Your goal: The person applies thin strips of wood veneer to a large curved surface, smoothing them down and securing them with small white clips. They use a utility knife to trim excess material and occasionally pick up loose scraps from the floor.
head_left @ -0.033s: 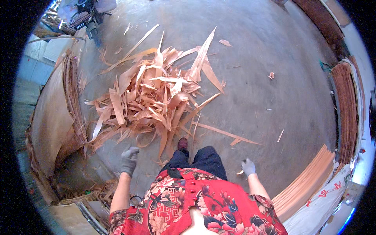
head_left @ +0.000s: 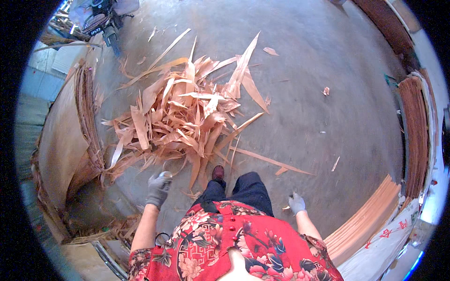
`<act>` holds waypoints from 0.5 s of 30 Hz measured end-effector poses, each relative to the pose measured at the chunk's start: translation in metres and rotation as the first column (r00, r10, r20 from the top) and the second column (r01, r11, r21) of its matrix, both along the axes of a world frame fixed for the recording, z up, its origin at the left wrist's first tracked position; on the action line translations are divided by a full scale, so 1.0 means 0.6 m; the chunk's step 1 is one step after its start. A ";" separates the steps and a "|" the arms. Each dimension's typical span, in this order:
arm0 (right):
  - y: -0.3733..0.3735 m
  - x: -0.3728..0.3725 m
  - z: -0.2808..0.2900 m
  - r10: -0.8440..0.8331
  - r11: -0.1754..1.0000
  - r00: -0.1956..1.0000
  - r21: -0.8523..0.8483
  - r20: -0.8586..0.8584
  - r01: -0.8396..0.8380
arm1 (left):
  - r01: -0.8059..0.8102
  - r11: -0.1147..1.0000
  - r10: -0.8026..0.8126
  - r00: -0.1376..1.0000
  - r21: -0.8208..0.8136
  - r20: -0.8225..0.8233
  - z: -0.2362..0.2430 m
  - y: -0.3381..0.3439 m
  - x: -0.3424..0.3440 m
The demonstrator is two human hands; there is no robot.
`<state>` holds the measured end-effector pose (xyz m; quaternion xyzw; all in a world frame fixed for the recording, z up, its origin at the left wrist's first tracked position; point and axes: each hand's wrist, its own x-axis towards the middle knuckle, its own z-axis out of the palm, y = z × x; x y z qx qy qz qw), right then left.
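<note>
My left hand (head_left: 158, 190), in a dark grey glove, hangs beside my dark trousers, fingers curled round something small and pale that I cannot make out. My right hand (head_left: 296, 203), in a light grey glove, hangs on the other side with curled fingers; what it holds, if anything, is too small to tell. A large heap of torn, peach-coloured thin wood strips (head_left: 180, 112) lies on the concrete floor in front of my maroon shoe (head_left: 218, 173). Loose strips (head_left: 272, 160) trail to the right of the heap.
Bent stacked sheets (head_left: 65, 140) line the left side. A parked two-wheeler (head_left: 107, 23) stands at the back left. Dark brown stacked sheets (head_left: 413, 136) and a lighter stack (head_left: 363, 220) line the right, beside a pale wrapping (head_left: 379, 253). The floor (head_left: 337, 79) extends beyond the heap.
My left hand has shifted slightly up and to the right, showing more of the pale thing at its fingers. My right hand has dipped very slightly. The heap is unchanged.
</note>
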<state>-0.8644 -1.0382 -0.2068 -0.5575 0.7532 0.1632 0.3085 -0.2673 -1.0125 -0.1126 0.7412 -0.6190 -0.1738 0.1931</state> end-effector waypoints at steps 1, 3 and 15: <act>-0.016 0.003 0.013 0.048 0.998 0.999 0.047 -0.016 -0.047 | 0.094 0.995 -0.097 0.993 0.041 0.062 0.023 -0.044 -0.020; -0.104 0.000 0.010 0.154 0.985 0.988 0.075 0.020 -0.155 | 0.270 0.953 -0.290 0.944 0.140 0.159 0.036 -0.120 -0.050; -0.910 0.100 0.020 0.599 0.788 0.800 -0.150 -0.034 -0.597 | -0.012 0.973 0.018 1.000 0.230 -0.023 -0.145 -0.374 -0.210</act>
